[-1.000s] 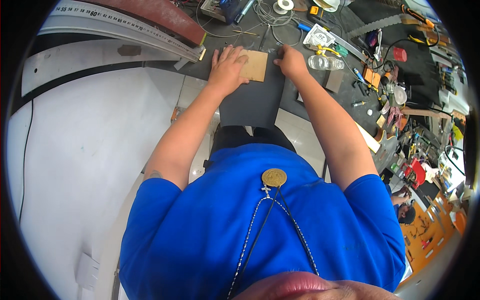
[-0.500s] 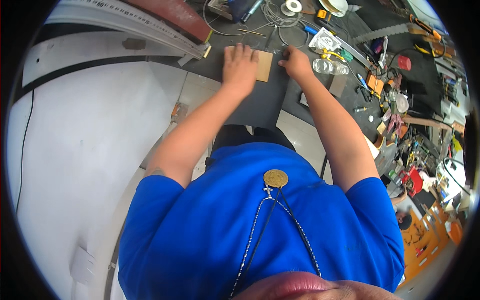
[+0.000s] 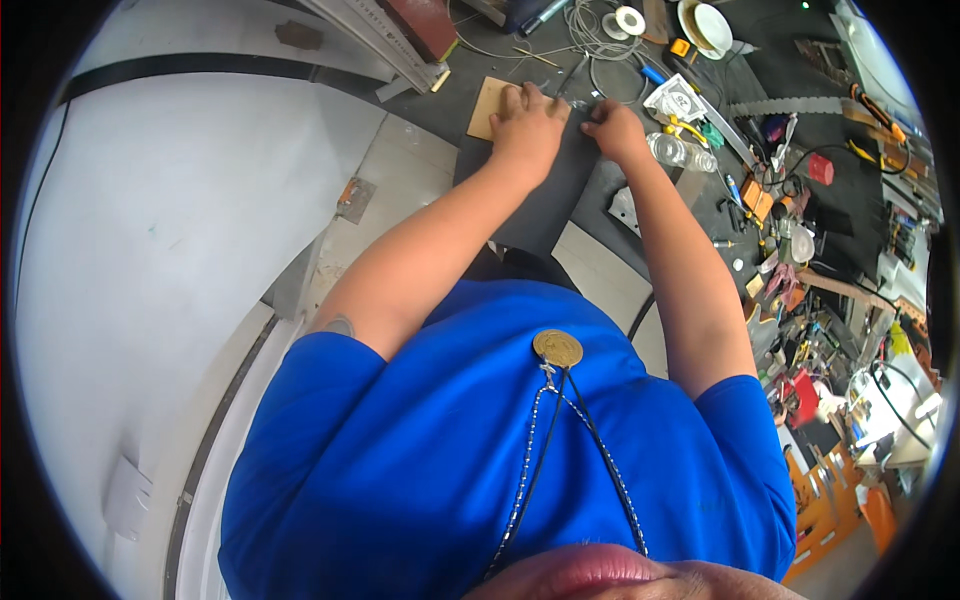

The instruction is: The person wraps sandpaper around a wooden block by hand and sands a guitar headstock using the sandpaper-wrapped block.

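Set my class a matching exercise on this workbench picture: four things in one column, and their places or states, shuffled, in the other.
Things
1. Thin tan rectangular board
2. Flat black panel
3. Round gold-coloured pendant
4. Round white spool

Places or states
A. Lying against the blue fabric shirt
B. Farther from the person than the right hand
C. Partly covered by the left hand's fingers
D. Jutting toward the person's lap

Pairs: 1-C; 2-D; 3-A; 4-B

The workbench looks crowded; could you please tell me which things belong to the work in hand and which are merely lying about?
Apparently in use:
tan board, under the left hand
black panel, beneath the board

Apparently lying about:
white spool
toothed blade
red container
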Demonstrator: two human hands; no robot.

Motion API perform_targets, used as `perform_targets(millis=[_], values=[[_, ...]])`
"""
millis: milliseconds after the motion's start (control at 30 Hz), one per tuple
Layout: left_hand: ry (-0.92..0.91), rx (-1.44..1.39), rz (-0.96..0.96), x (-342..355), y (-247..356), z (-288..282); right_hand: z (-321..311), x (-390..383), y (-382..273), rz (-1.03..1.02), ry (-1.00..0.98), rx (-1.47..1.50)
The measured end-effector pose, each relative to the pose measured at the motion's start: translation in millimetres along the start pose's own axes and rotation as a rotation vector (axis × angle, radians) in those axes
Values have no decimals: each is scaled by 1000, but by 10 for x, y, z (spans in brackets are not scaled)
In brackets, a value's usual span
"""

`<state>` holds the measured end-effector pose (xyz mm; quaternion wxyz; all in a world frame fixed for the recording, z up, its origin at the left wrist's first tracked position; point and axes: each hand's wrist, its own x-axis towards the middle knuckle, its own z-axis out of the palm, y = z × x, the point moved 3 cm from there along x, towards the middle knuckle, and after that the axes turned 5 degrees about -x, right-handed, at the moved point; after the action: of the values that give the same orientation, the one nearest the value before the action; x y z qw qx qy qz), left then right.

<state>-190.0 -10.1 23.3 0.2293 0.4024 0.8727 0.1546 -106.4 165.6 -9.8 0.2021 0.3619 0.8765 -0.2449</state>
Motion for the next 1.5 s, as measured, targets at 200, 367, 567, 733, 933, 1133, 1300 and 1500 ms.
perform_targets(millis=[200,367,567,733,933,1133,1300,1500], values=[[-85,45,-17,23,9,-40,-69,54,-250,-108,-33,-175],[-101,72,5,23,40,7,-38,52,-293,-131,15,-244],[-167,135,-11,59,48,63,22,-181,-332,-89,168,-39],[-183,164,33,62,76,36,103,-237,-297,-125,232,-13],[-201,180,12,91,79,98,172,-295,-274,-219,358,40],[-233,223,-13,95,82,127,263,-369,-256,-241,432,94],[-221,269,2,72,87,111,281,-420,-203,-227,495,121],[-181,224,14,81,57,160,388,-710,-239,-384,572,176]])
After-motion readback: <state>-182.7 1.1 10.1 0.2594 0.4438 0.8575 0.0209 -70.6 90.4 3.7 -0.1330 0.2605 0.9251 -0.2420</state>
